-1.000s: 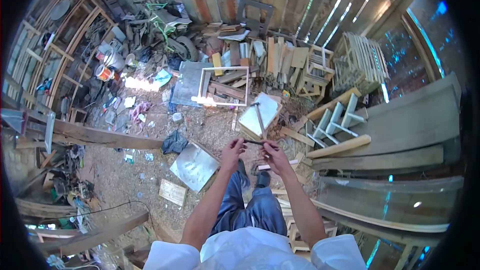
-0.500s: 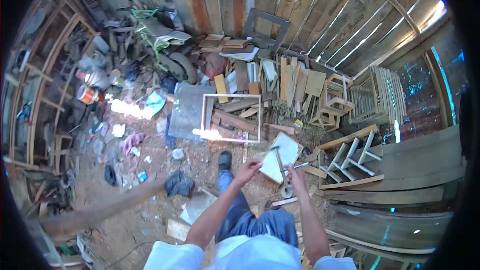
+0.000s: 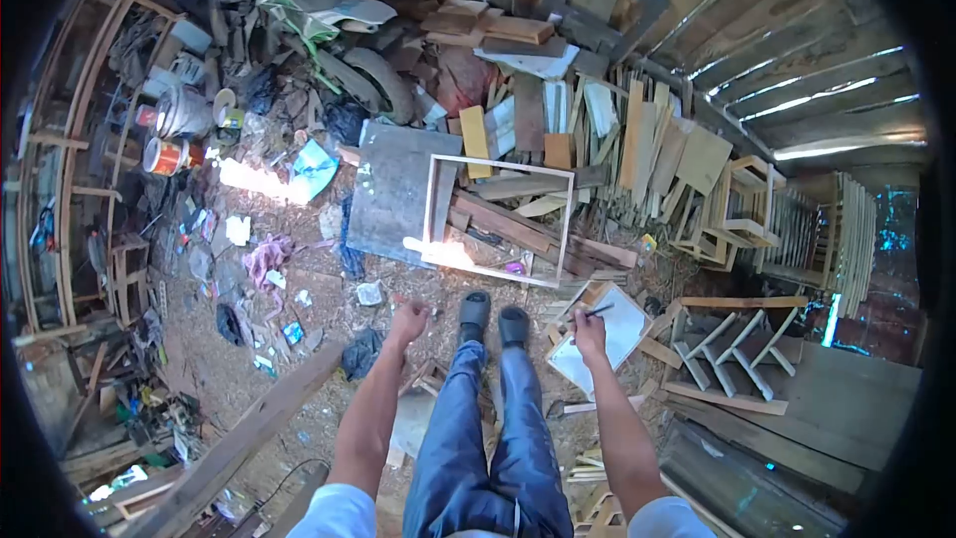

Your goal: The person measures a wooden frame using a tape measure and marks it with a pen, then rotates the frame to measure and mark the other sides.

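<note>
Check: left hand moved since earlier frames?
Yes, leftward: the left hand now appears beyond the left edge of the pale frame; earlier it showed below the frame, near its right end.

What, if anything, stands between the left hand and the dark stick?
Nothing visible blocks the left hand from the stick in the right hand; the shoes show between, but down on the floor.

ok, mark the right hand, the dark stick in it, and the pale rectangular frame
Right hand [image 3: 590, 335]: head view, middle of the hand.
Dark stick [image 3: 601, 310]: head view, protruding end.
Pale rectangular frame [image 3: 567, 229]: head view, bar at picture right.
</note>
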Demonstrator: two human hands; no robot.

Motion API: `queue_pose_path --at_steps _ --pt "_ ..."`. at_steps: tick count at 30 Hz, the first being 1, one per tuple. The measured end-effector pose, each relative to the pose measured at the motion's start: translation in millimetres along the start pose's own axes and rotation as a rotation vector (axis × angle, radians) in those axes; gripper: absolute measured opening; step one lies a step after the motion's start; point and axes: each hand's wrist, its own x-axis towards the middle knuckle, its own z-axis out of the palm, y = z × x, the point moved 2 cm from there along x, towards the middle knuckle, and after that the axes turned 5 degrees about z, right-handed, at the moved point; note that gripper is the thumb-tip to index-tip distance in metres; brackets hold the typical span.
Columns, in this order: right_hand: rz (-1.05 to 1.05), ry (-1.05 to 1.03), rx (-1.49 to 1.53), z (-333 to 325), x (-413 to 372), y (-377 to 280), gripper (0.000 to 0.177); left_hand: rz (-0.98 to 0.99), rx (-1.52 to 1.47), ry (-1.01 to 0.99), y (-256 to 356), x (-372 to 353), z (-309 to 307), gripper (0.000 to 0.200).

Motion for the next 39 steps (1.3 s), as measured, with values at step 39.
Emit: queue_pose_path --at_steps 39 --pt "-0.150 0.530 -0.177 -25.8 87.6 37.5 0.035 0.053 -0.656 -0.070 -17.1 201.6 5.7 0.027"
